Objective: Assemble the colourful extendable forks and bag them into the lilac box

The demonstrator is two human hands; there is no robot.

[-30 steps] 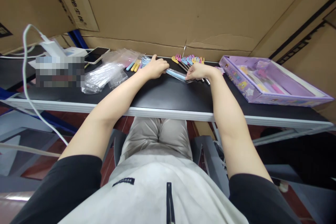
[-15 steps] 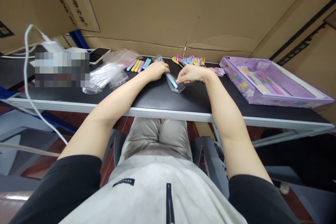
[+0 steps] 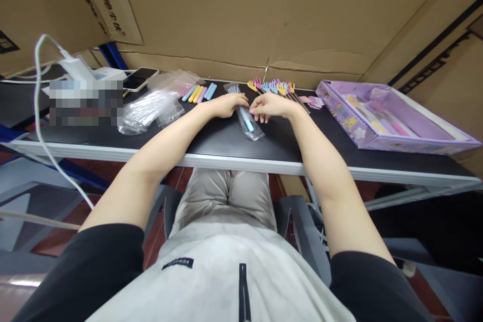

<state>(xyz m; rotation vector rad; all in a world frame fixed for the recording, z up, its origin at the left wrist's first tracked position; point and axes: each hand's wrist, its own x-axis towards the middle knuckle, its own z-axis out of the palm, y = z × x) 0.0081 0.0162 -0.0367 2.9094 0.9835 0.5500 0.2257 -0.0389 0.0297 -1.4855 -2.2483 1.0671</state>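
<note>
A clear plastic bag [image 3: 247, 122] with a blue-handled fork inside lies on the black table [image 3: 226, 141], pointing away from me. My left hand [image 3: 226, 104] rests on its left side with the fingers curled over the bag. My right hand [image 3: 268, 105] presses on its right side, fingers bent down onto it. A row of small forks with coloured hand-shaped tops [image 3: 272, 87] lies just beyond my right hand. Several loose coloured handles [image 3: 199, 93] lie beyond my left hand.
A pile of empty clear bags [image 3: 153, 103] sits to the left, with a phone [image 3: 141, 78] and a white charger with cable [image 3: 73, 68] behind it. A purple gift box [image 3: 381, 115] lies open at the right. Cardboard boxes [image 3: 264, 15] wall the back.
The bagged fork has turned from lying across the table to pointing toward me. Both hands came together at its far end, my right hand moving left.
</note>
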